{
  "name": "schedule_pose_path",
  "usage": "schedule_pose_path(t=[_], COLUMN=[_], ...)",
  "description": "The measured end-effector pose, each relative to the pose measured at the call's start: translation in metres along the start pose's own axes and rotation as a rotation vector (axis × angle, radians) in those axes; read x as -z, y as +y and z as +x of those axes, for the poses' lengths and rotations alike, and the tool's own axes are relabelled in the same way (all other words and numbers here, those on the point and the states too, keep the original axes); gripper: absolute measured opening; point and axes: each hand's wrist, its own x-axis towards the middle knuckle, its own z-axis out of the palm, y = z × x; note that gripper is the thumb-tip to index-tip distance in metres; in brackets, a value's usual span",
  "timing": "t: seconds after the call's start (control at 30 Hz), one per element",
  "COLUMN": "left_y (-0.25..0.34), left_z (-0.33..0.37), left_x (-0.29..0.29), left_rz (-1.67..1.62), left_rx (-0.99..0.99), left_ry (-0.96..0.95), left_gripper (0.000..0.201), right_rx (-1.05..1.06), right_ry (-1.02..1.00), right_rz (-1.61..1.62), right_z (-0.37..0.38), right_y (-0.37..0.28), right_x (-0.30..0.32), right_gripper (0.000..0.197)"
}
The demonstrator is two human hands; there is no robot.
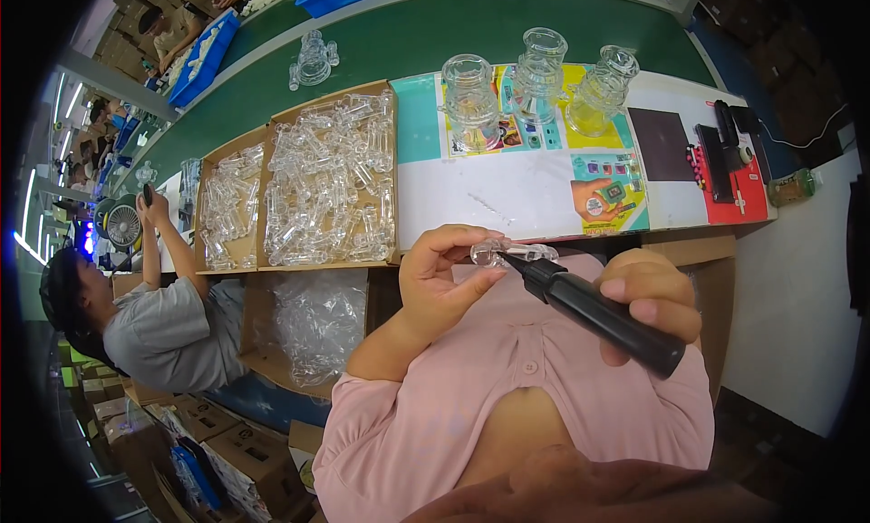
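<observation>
Between the fingertips and thumb of my left hand [444, 283] is a small clear plastic part [487, 253] with a round end and a slim stem. My right hand [654, 304] is wrapped round a black squeeze bottle [603, 316], tilted so that its pointed nozzle meets the clear part or lies just in front of it. Beyond my hands a few tiny clear bits [489, 208] lie on the white sheet. Three clear jar-like plastic pieces stand farther back: a left one [469, 101], a middle one [540, 74] and a right one [602, 92].
To the left, a cardboard tray [395, 174] and a smaller tray [201, 217] hold many clear tubes. Below sits a carton [258, 342] with plastic bags. A phone [714, 163] lies at right. Another clear piece [314, 61] stands on the green table. A co-worker [172, 328] sits at left.
</observation>
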Motion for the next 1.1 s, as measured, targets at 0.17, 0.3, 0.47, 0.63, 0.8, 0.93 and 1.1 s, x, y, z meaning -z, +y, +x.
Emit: schedule_pose_path(t=[0.17,0.3,0.47,0.63,0.8,0.93,1.1], left_y=[-0.003,-0.011,-0.048,-0.106,-0.153,-0.117,-0.044], left_z=[0.001,0.006,0.021,0.044,0.057,0.053,0.041], left_x=[-0.001,-0.001,0.013,0.037,0.068,0.045,0.059], left_rz=[0.061,0.034,0.209,0.182,0.655,1.201,1.25], left_rx=[-0.047,-0.05,0.022,0.191,0.117,-0.109,-0.167], left_ry=[-0.002,0.036,0.145,0.448,0.498,0.437,0.209], left_gripper=[0.04,0.038,0.04,0.039,0.047,0.049,0.028], right_rx=[-0.343,-0.78,-1.183,-1.213,-1.264,-1.226,-1.195], right_ry=[0.082,0.547,1.086,1.115,1.102,1.116,1.075], right_rz=[0.042,0.24,1.09,1.232,1.24,1.329,1.297], right_z=[-0.007,-0.009,-0.043,-0.074,-0.081,-0.084,-0.083], right_y=[-0.003,0.027,0.084,0.1,0.099,0.097,0.092], right_x=[0.007,-0.018,-0.016,-0.015,-0.011,-0.005,-0.004], right_gripper=[0.047,0.041,0.023,0.021,0.017,0.02,0.023])
